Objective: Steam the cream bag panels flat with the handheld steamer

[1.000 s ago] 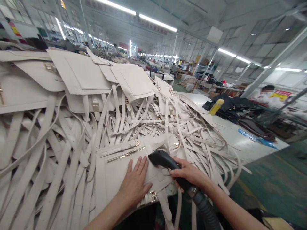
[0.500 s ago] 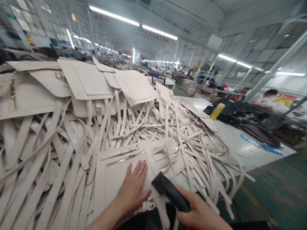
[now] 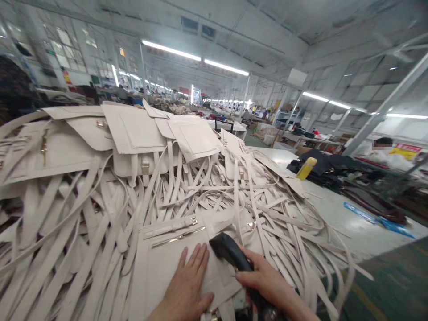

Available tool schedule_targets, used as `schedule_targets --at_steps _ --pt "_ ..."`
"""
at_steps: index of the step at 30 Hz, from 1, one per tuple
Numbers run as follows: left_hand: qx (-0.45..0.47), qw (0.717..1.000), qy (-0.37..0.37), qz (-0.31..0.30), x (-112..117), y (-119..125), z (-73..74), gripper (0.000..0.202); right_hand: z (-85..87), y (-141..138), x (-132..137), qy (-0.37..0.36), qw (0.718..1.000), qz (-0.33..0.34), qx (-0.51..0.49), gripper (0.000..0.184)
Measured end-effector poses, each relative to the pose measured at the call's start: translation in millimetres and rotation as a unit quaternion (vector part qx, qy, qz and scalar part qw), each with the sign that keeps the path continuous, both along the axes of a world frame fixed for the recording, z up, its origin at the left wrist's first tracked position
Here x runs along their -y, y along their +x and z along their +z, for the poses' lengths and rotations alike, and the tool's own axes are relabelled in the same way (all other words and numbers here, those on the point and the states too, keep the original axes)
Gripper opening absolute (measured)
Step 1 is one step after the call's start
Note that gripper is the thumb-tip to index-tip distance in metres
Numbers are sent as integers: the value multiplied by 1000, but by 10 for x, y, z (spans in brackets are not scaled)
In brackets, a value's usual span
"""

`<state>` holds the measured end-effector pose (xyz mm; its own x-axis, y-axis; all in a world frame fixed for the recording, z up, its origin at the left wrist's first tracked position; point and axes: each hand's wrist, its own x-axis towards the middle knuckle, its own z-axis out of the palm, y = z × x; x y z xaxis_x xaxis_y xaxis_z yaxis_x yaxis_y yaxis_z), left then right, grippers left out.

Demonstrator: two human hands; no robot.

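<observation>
My left hand [image 3: 189, 278] lies flat with fingers outstretched on a beige leather-like bag panel [image 3: 157, 272]. A gold zipper [image 3: 179, 237] and a small buckle [image 3: 194, 220] are on the panel, above my fingertips. My right hand [image 3: 264, 276] grips a black handheld tool [image 3: 230, 252] with a curved, wide head; its exact kind I cannot make out. The tool's head is just right of my left fingertips, over the panel's right part. I cannot tell whether it touches the surface. Part of the handle is hidden by my right fingers.
Beige bag pieces [image 3: 143, 129] and tangled straps [image 3: 100, 223] are heaped across the table [image 3: 334, 214]. At the right are a yellow bottle-like object [image 3: 306, 168], dark bags [image 3: 334, 167] and a blue packet [image 3: 361, 213]. A person [image 3: 383, 149] is farther right.
The camera view has tilted up and turned slightly left. The black tool's head has shifted up along the panel, with its handle now angled lower. My left hand stays flat on the panel.
</observation>
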<state>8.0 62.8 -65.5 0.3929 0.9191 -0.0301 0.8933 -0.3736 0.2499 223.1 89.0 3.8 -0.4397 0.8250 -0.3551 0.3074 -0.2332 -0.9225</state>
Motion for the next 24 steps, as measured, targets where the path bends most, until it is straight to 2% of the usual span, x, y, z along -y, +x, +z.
schedule_targets --at_steps 6,9,11,14,16,20,22,24 --pt "19 999 -32 -7 24 -41 103 84 -117 -383 -693 -8 1000 16 18 55" --pt "11 999 -35 -27 -28 -77 21 86 -127 -500 -1023 7 1000 5 24 48" --pt "3 999 -29 -34 -76 -100 -97 75 -78 -505 -1179 8 999 12 33 45" --pt "-4 999 9 -37 -136 -126 -291 50 27 -406 -1276 -19 997 57 51 41" --pt "-2 998 36 -47 -154 -136 -360 45 64 -337 -1286 -32 995 77 63 41" --pt "-8 995 69 -67 -145 -154 -300 42 -26 -436 -1320 -10 994 60 86 43" --pt "-23 993 89 -71 -136 -158 -254 41 -95 -607 -1327 29 994 34 98 44" --pt "-40 990 119 -72 -132 -145 -268 39 -104 -787 -1283 82 991 4 102 48"
